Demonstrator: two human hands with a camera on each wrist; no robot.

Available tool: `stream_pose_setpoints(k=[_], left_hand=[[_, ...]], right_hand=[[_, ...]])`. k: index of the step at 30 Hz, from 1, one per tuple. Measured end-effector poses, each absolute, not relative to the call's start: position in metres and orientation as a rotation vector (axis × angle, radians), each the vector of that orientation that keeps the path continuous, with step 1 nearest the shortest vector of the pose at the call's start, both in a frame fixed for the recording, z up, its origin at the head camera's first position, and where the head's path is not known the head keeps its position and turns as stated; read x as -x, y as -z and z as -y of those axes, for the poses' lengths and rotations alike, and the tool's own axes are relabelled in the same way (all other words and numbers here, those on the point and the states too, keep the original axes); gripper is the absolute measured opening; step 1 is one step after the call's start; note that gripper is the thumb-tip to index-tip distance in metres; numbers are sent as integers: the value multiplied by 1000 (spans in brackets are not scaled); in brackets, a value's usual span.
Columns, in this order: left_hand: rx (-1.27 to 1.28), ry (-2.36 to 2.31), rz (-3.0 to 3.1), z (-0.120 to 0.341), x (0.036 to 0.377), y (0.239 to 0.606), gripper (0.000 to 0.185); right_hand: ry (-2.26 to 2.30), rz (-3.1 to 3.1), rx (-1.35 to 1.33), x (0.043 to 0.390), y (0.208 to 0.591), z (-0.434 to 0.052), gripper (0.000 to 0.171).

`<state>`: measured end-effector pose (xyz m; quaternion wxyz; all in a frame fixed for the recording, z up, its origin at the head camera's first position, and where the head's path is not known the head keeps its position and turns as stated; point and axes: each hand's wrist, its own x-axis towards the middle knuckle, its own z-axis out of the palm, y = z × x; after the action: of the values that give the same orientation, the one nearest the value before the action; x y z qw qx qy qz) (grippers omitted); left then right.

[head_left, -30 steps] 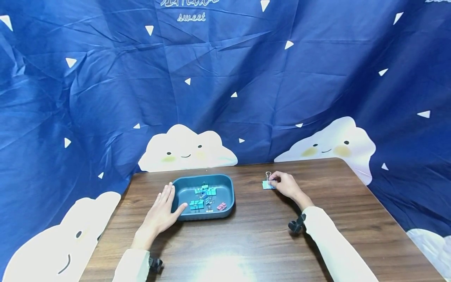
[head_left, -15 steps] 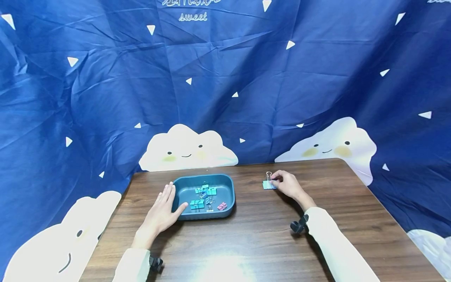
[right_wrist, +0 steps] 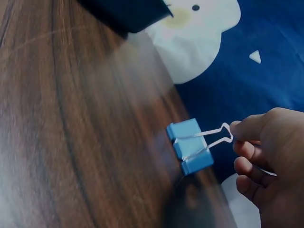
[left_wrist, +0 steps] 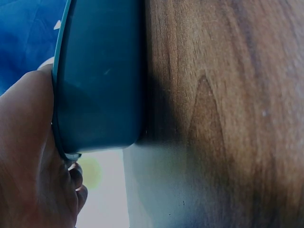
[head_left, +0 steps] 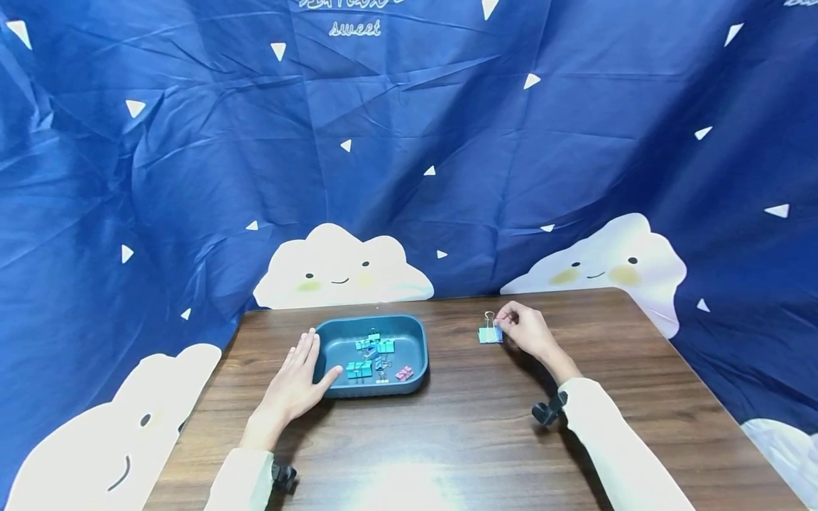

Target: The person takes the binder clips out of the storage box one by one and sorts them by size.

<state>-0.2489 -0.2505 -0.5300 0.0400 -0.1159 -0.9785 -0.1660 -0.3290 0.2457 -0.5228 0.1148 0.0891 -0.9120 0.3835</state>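
- Since a second ago little has shifted: the right hand [head_left: 527,332] has edged slightly right with its binder clip [head_left: 490,335], and the left hand has stayed put.
- The left hand [head_left: 292,387] lies with straight fingers flat against the near-left wall of the teal tray [head_left: 409,328], thumb at the rim, apparently bracing it so it cannot slide on the worktop [head_left: 460,440].
- Inside the tray lies a loose heap of clips [head_left: 373,358], mostly teal, one pink.
- Well right of the tray, the right hand's grip pinches one wire handle of the blue binder clip [right_wrist: 190,146], whose body rests on the wood, keeping the fingers [right_wrist: 247,130] off its jaws.
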Motion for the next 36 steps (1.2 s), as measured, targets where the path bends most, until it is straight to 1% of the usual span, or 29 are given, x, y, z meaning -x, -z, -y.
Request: stream_pose_setpoints(k=[16, 24, 36], left_hand=[[355, 521, 3000, 253, 247, 530, 102], [355, 529, 3007, 251, 248, 531, 101], [358, 535, 3011, 250, 249, 532, 102]], right_hand=[[-1128, 2605, -484, 324, 487, -195, 9], [-1136, 2585, -573, 322, 478, -174, 9], [-1165, 2620, -676, 322, 464, -144, 12]])
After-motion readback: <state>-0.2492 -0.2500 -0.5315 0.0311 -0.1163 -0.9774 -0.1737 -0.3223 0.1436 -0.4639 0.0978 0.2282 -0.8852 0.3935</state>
